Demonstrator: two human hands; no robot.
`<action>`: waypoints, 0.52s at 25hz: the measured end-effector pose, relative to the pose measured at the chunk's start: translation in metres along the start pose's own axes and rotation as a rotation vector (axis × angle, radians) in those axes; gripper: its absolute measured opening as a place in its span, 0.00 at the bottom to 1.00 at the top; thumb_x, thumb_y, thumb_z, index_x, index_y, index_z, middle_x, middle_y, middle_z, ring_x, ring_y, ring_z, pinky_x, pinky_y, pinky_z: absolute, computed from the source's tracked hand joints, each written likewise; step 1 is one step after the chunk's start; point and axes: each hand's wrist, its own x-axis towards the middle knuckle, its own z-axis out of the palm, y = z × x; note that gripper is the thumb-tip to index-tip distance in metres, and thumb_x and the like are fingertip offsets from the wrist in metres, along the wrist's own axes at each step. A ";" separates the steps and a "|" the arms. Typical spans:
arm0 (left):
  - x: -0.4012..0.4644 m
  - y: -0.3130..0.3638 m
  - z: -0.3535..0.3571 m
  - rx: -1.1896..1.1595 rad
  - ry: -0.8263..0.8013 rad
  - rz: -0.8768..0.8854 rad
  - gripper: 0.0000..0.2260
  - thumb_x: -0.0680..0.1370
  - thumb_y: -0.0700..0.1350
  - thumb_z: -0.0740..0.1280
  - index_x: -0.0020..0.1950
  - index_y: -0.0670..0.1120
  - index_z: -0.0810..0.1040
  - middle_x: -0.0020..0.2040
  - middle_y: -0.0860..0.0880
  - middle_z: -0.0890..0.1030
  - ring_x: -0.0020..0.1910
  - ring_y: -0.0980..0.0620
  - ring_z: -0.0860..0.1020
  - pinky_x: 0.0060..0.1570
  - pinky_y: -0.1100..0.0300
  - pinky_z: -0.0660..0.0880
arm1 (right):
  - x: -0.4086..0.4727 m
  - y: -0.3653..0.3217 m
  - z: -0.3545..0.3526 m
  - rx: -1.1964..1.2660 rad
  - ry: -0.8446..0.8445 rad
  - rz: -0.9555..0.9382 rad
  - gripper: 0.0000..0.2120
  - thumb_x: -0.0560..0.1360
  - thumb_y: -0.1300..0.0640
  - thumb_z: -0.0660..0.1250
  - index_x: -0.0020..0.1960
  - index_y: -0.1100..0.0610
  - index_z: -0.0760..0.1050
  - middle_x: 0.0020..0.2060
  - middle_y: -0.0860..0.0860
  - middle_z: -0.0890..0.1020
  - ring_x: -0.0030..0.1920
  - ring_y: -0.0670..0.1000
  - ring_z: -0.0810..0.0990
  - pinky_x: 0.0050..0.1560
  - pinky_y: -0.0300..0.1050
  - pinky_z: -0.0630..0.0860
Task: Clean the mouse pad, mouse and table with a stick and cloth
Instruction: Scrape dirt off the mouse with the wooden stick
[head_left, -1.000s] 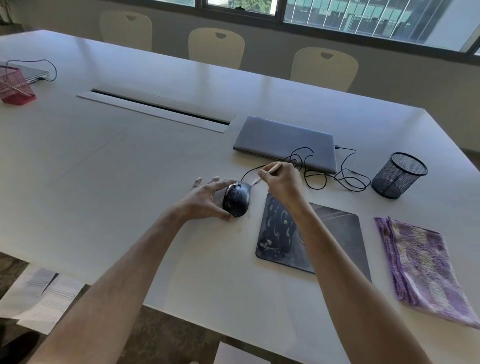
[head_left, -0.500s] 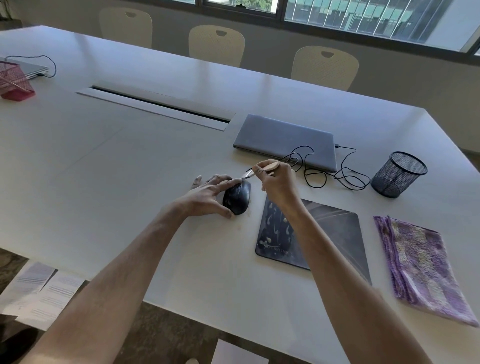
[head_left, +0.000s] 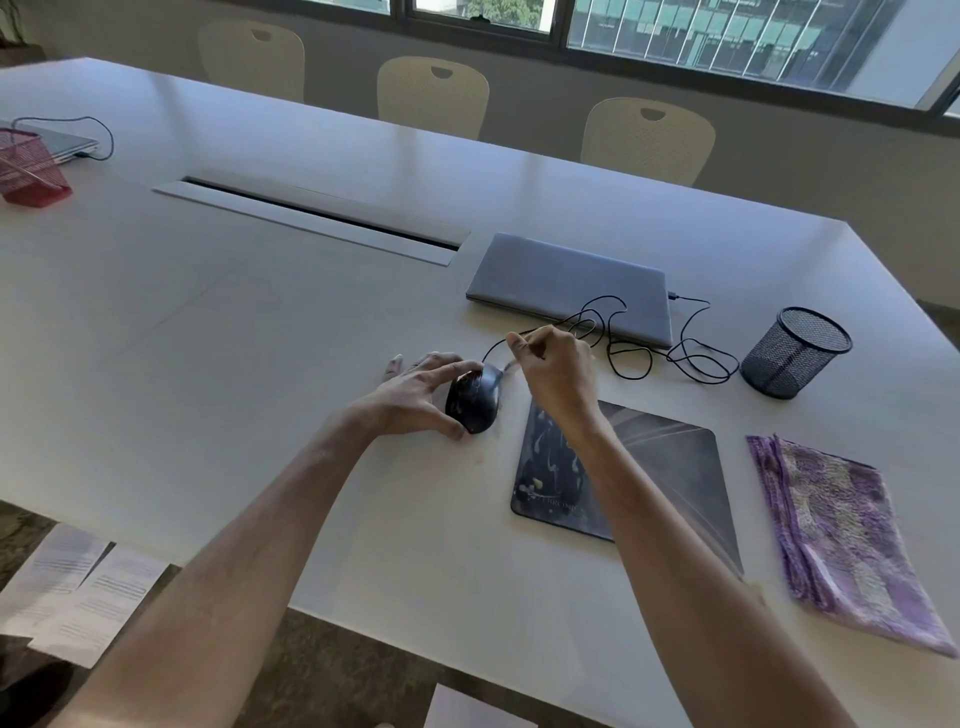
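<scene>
Steadying mouse, left hand fingers spread; right hand pinching stick.

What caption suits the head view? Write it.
Left hand steadies the mouse; right hand works a stick at it.

From my feed, the table looks smooth, a pale laminate with a soft sheen. The mouse reads as glossy black plastic. The mouse pad is matt and dark, speckled with pale smears. I see a purple cloth with a nubby weave, a black wire-mesh pen cup, and a laptop with a matt grey lid.
</scene>
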 end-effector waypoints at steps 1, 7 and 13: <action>-0.001 0.000 0.000 0.003 0.001 0.000 0.42 0.57 0.67 0.69 0.70 0.71 0.59 0.74 0.60 0.58 0.73 0.61 0.52 0.72 0.46 0.32 | 0.000 -0.001 0.000 -0.006 0.022 -0.008 0.17 0.77 0.45 0.66 0.34 0.53 0.78 0.28 0.44 0.79 0.32 0.47 0.75 0.36 0.45 0.68; 0.000 0.001 0.000 -0.004 0.008 0.002 0.42 0.56 0.66 0.69 0.69 0.72 0.59 0.73 0.60 0.59 0.74 0.61 0.52 0.71 0.46 0.32 | 0.001 0.004 -0.004 0.079 0.017 0.028 0.20 0.78 0.45 0.65 0.34 0.58 0.80 0.29 0.51 0.83 0.33 0.54 0.80 0.37 0.49 0.74; -0.001 0.001 0.000 0.001 0.002 0.005 0.41 0.59 0.63 0.71 0.70 0.71 0.59 0.75 0.59 0.58 0.74 0.60 0.51 0.70 0.48 0.31 | -0.002 0.003 -0.001 0.192 -0.061 -0.015 0.18 0.78 0.47 0.66 0.31 0.50 0.78 0.28 0.46 0.81 0.26 0.47 0.79 0.31 0.40 0.72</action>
